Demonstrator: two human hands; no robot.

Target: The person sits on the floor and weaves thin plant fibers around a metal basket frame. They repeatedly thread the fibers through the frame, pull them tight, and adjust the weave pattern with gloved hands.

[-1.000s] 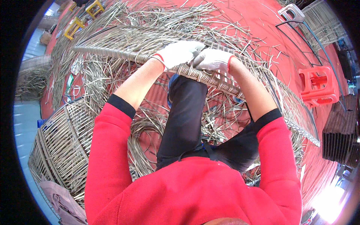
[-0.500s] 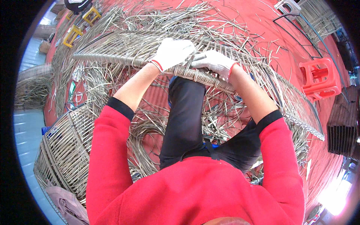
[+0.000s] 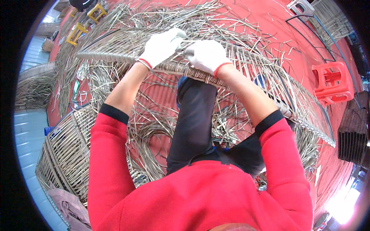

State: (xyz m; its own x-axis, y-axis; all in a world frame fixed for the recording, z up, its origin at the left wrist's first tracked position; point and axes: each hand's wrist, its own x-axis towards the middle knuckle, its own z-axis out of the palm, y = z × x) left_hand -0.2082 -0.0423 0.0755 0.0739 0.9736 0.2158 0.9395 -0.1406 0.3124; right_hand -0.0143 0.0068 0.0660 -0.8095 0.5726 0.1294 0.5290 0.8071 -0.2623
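Observation:
A curved wicker panel (image 3: 246, 63) of thin grey-brown strips lies across in front of my knees, its thick edge (image 3: 181, 69) bound with wrapped strips. My left hand (image 3: 162, 47), in a white knit glove with a red cuff, is above this edge, its fingers curled closed. Close beside it, my right hand (image 3: 207, 56), gloved the same way, is closed over the weave just right of the middle. Whatever the fingers hold is hidden by the gloves. Long loose strips (image 3: 173, 17) fan out from the panel's far side.
Red sheeting (image 3: 266, 19) covers the floor, with loose strips coiled (image 3: 150, 134) by my legs. A red plastic stool (image 3: 333, 82) stands at right, near dark stacked panels (image 3: 352, 131). Yellow stools (image 3: 77, 32) are at far left. Another woven panel (image 3: 69, 150) lies at left.
Both my hands have moved up and left. My left hand has lifted off the bound edge, and my right hand has turned over and curled more tightly.

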